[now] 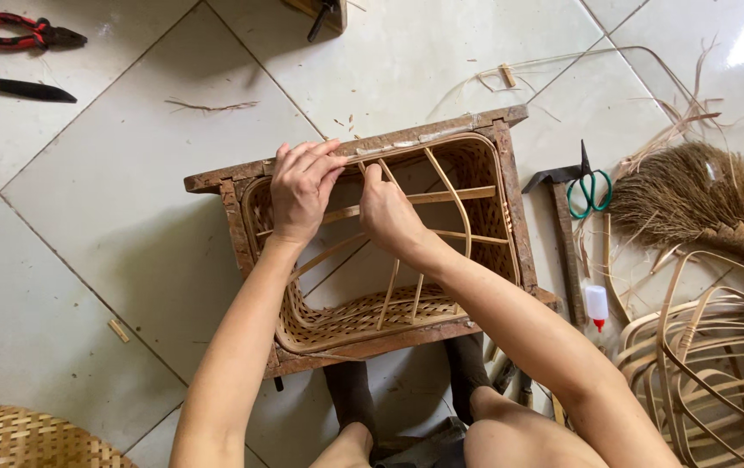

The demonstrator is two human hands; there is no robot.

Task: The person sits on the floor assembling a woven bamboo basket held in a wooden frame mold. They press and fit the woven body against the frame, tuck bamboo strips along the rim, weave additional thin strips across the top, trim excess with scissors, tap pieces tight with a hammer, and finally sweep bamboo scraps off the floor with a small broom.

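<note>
Hands: 2, both bare, side by side on the far rim of the basket.
Left hand (301, 186): fingers curled over the rim at 11 o'clock of the frame, grip closed on the rim strip.
Right hand (389, 212): just beside the left, touching a thin bamboo rib (407, 198); grip narrow, pinching near the rim, though what exactly sits between the fingertips I cannot tell.
Woven bamboo basket (363, 316): 1, unfinished, set inside the wooden frame at the centre of the view; woven along the near and right walls, bare ribs crossing the open middle.
Wooden frame (517, 204): 1, rectangular, worn, standing on the tiled floor (103, 199); its right edge lies close to the hammer.
Hammer (562, 234): 1, at 3 o'clock of the frame.
Green-handled scissors (589, 189): 1, lying across the hammer head.
Small glue bottle with red tip (596, 305): 1, at 4 o'clock.
Broom (692, 195): 1, further out at 3 o'clock.
Bent bamboo hoops (718, 347): a loose pile, count unclear, at 4 o'clock.
Red-handled pliers (21, 33): 1, at 10 o'clock, well apart.
Knife (17, 87): 1, just below the pliers.
Woven piece (25, 438): 1, at 8 o'clock.
Open room: wide bare floor from 7 to 10 o'clock; right side crowded.
</note>
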